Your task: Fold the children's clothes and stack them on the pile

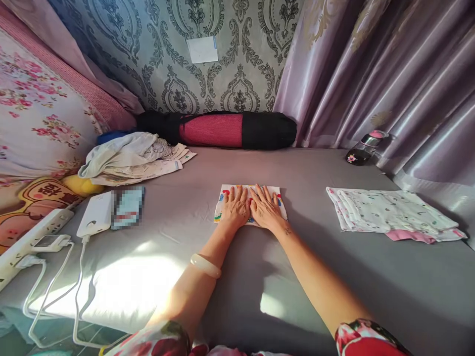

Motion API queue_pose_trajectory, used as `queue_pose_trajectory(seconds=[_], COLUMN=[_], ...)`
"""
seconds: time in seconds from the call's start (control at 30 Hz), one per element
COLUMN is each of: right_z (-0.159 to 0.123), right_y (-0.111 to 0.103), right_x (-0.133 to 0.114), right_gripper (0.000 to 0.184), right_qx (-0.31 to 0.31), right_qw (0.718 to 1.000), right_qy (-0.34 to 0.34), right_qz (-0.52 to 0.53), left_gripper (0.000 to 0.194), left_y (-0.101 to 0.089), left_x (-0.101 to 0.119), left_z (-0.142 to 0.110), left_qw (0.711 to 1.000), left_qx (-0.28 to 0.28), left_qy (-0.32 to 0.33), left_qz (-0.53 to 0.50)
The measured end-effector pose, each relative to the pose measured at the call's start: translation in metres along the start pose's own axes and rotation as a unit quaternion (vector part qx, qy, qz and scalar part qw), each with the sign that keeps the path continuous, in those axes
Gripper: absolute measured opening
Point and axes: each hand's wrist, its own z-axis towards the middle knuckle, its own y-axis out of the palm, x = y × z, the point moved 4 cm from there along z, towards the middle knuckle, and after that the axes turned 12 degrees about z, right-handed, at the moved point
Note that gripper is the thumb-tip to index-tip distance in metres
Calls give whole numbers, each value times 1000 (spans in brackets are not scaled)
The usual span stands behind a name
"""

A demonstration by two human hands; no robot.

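A white cloth with colourful prints [218, 210], folded into a small rectangle, lies flat on the grey bed sheet [178, 207]. My left hand [236, 205] rests palm down on its left half, fingers stretched out. Beside it, my right hand [264, 205] presses flat on the right half with the fingers spread. The two hands touch or nearly touch at the thumbs, and they cover most of the print. On the right lies a stack of folded white patterned cloths [393, 210], with a pink piece [410, 236] showing beneath.
A rumpled pile of clothes [126, 155] lies back left. Nearer are a white power bank [95, 212], a blurred-out flat item [128, 207] and a power strip [35, 237] with cables. A black and red roll bag [218, 129] lies along the wall; a dark bottle [363, 148] stands back right.
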Motion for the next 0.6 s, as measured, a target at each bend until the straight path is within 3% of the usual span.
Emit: queue_pose_trajectory(seconds=[0.33,0.6], right_z=[3,7], right_y=[-4,-9], right_x=[-2,-2], right_gripper=[54,54], right_qx=[-2,12], right_qw=[1000,999], right_qy=[7,-33], right_qz=[8,9], left_gripper=[51,47], left_y=[-8,-10], left_x=[1,1], left_z=[9,14], left_qw=[999,1000], left_qx=[-29,22], left_qy=[5,-10], left_qz=[13,-14])
